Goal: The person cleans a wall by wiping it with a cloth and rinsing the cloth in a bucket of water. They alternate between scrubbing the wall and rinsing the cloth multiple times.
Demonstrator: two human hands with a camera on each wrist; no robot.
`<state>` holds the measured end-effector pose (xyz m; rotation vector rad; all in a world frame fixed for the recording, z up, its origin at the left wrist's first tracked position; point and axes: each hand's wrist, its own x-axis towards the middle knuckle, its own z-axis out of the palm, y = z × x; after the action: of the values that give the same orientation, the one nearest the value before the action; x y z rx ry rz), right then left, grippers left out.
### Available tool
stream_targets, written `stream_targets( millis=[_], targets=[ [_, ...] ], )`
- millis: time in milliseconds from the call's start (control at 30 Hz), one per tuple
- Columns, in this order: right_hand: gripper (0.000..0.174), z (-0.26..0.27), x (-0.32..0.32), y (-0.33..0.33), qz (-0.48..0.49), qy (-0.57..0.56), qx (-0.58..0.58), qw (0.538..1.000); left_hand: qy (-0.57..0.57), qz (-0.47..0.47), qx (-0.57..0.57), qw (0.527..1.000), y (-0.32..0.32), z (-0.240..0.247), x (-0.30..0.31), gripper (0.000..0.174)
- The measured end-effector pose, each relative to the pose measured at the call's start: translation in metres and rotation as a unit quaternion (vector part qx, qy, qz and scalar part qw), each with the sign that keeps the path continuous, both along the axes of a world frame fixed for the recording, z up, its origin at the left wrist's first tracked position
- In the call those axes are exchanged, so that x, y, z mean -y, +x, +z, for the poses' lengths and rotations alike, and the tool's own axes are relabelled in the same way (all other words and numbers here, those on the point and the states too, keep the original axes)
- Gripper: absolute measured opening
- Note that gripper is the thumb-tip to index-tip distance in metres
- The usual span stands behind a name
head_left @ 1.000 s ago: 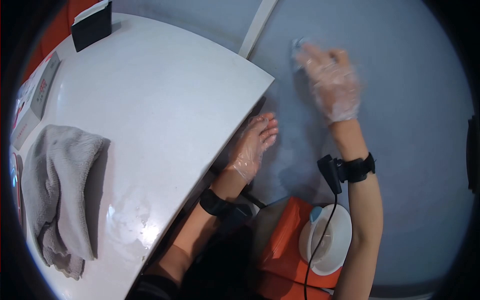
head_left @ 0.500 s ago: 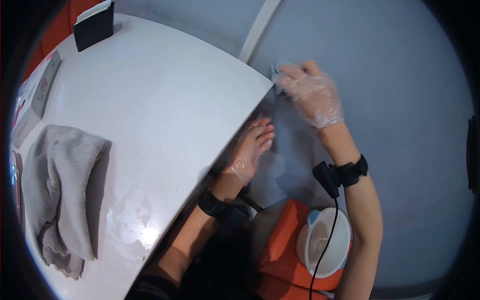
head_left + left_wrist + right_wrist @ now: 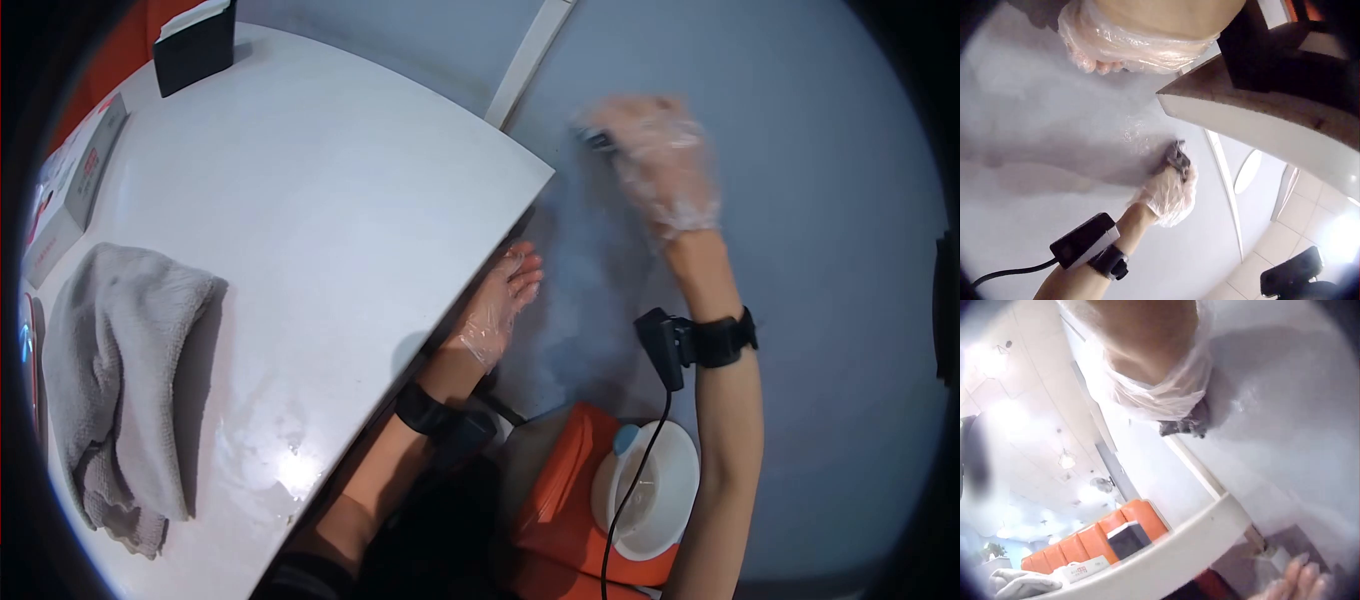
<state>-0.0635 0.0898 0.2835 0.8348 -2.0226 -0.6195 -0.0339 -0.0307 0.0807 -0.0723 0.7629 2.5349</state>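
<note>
My right hand (image 3: 663, 165), in a clear plastic glove, holds a dark crumpled wad (image 3: 597, 140) against the grey-blue wall (image 3: 820, 220), beyond the table corner. The left wrist view shows the gloved fingers curled round this dark wad (image 3: 1177, 156); in the right wrist view the wad (image 3: 1184, 427) pokes out under the glove. My left hand (image 3: 497, 305), also gloved, is beside the table's edge with its fingers loosely bent and nothing in them. Whether it touches the wall cannot be told.
On the white table (image 3: 320, 200) lie a grey towel (image 3: 130, 370), a box (image 3: 75, 190) and a black napkin holder (image 3: 195, 50). A white bowl (image 3: 675, 490) with blue handles sits on an orange seat (image 3: 565, 480) below my right arm. A black cable (image 3: 635, 480) hangs from the right wrist.
My right hand swept left and down towards the table corner, then back right and up, keeping the wad. My left hand has barely moved.
</note>
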Motion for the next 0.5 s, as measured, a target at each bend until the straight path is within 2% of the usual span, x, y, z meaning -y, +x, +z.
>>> stream_targets(
  millis=[33, 67, 133, 167, 233, 267, 300, 367, 400, 467, 500],
  targets=[
    [0.020, 0.011, -0.002, 0.006, -0.004, -0.006, -0.065, 0.998, -0.007, 0.004, -0.002, 1.000, 0.001, 0.000, 0.001, 0.031],
    [0.020, 0.016, -0.002, 0.011, -0.004, -0.008, -0.062, 0.998, -0.009, 0.004, 0.001, 1.000, 0.001, -0.001, 0.002, 0.031],
    [0.019, 0.018, -0.003, 0.024, -0.032, -0.072, -0.160, 0.984, -0.024, 0.006, 0.001, 1.000, 0.000, 0.000, 0.001, 0.031],
    [0.019, 0.011, -0.005, 0.024, -0.034, -0.074, -0.160, 0.984, -0.025, 0.004, 0.000, 1.000, 0.001, 0.000, 0.001, 0.031],
    [0.036, -0.018, -0.002, 0.016, -0.096, -0.004, -0.062, 0.993, -0.015, -0.004, -0.002, 1.000, 0.001, -0.001, -0.001, 0.031],
    [0.022, -0.029, 0.003, 0.013, -0.089, 0.018, -0.007, 0.996, -0.013, -0.004, -0.002, 1.000, 0.001, -0.003, -0.002, 0.031],
    [0.022, -0.034, 0.003, 0.012, -0.089, 0.019, -0.007, 0.996, -0.006, -0.005, 0.000, 1.000, 0.003, -0.004, -0.001, 0.031],
    [0.023, -0.036, 0.002, 0.009, -0.041, 0.017, 0.069, 0.997, 0.005, -0.003, 0.000, 1.000, 0.003, -0.003, -0.003, 0.030],
    [0.023, -0.029, 0.000, 0.006, -0.039, 0.018, 0.068, 0.997, -0.004, 0.000, 0.009, 1.000, 0.003, -0.001, -0.001, 0.030],
    [0.023, -0.007, -0.006, 0.004, 0.003, 0.005, -0.056, 0.998, -0.018, 0.002, 0.021, 1.000, 0.002, -0.001, 0.000, 0.029],
    [0.023, 0.005, -0.003, 0.010, 0.016, -0.030, -0.059, 0.998, -0.017, 0.002, 0.023, 1.000, 0.001, -0.002, -0.001, 0.029]
  ],
)
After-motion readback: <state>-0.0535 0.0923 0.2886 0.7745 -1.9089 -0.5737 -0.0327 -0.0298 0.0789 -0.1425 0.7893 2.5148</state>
